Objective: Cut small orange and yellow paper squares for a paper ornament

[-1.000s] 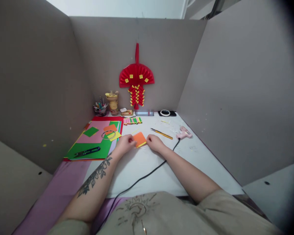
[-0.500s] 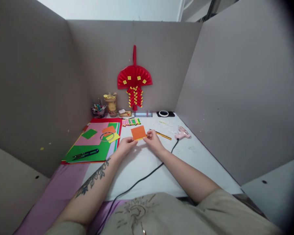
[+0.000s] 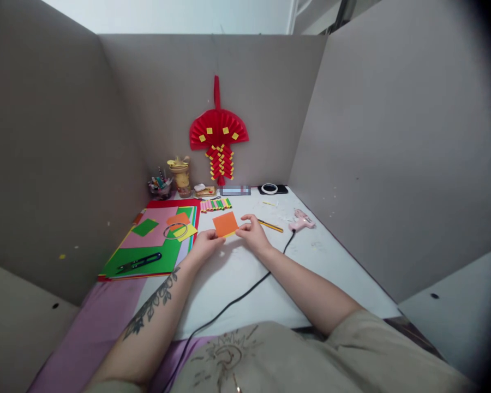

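A square of orange paper (image 3: 226, 222) with a narrow yellow strip along its lower edge is held up over the white table, tilted toward me. My left hand (image 3: 205, 245) pinches its lower left corner, thumb in front. At the lower right corner, the thumb of my right hand (image 3: 253, 234) presses on the paper while the index finger is raised and bent away from it. The fingers behind the paper are hidden. Just behind the sheet lies a row of small pink, green and yellow paper rolls (image 3: 216, 205).
At left, coloured paper sheets (image 3: 147, 248) carry black thread snips (image 3: 139, 263), a clear ring (image 3: 175, 231) and cut squares. To the right are a pencil (image 3: 272, 226) and a pink glue gun (image 3: 301, 221) whose black cord (image 3: 237, 300) crosses the table. A red fan ornament (image 3: 219, 131) hangs behind.
The index finger of my right hand has lifted off the orange paper. Both hands still hold it at the lower corners. The whole view has shifted slightly.
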The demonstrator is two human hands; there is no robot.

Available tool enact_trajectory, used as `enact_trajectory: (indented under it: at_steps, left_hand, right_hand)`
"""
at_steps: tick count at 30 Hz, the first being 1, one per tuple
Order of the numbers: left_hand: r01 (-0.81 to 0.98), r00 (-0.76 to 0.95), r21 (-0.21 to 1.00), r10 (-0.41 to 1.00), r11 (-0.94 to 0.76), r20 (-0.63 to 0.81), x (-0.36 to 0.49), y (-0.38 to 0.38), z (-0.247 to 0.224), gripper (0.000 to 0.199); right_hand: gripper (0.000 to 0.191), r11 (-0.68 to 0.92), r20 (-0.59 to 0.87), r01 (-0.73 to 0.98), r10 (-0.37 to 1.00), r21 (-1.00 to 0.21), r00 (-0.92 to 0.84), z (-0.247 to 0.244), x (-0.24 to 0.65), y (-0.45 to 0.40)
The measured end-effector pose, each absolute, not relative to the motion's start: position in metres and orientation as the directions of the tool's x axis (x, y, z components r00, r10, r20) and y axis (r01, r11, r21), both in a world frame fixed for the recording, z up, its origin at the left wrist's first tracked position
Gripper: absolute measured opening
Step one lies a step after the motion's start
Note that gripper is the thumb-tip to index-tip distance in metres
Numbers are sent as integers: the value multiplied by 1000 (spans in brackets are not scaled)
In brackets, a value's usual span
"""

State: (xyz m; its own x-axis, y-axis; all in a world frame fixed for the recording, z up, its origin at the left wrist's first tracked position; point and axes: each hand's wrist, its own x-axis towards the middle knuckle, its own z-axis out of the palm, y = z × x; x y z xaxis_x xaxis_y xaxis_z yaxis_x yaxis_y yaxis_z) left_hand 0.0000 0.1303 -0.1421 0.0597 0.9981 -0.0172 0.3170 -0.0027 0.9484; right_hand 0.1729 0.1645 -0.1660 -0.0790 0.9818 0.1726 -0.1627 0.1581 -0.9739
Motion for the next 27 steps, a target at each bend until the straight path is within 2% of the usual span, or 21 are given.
enact_trajectory:
  at_steps: [6,10,13,15,19,24,27]
  left_hand:
    - [267,9,962,998,60,-65,-6,133,-147,16]
    - [303,46,953,998,25,-40,-4,134,-154,18]
    - [332,126,941,992,-64,23,-1,133,-154,21]
    - [350,133,932,990,-96,52,0,132,-152,19]
    - [396,68,917,997,-51,26,0,130,-147,15]
    - [253,133,967,991,-45,11,3,128,-145,25]
    - [234,78,972,996,22,-41,5,129,-145,25]
  right_hand:
    - [39,168,167,-137,986,-976,19,-164,193,178]
    - [32,123,127,-35,981,-992,-144,-168,188,173]
    - [25,112,93,60,961,-992,-260,-171,178,167]
    - [24,109,86,79,965,-991,-248,-172,175,165]
    - [25,84,70,60,977,-995,-203,-173,175,164]
    - [24,83,66,59,967,-995,-247,-173,174,162]
    - [23,167,134,175,973,-970,-188,-164,178,159]
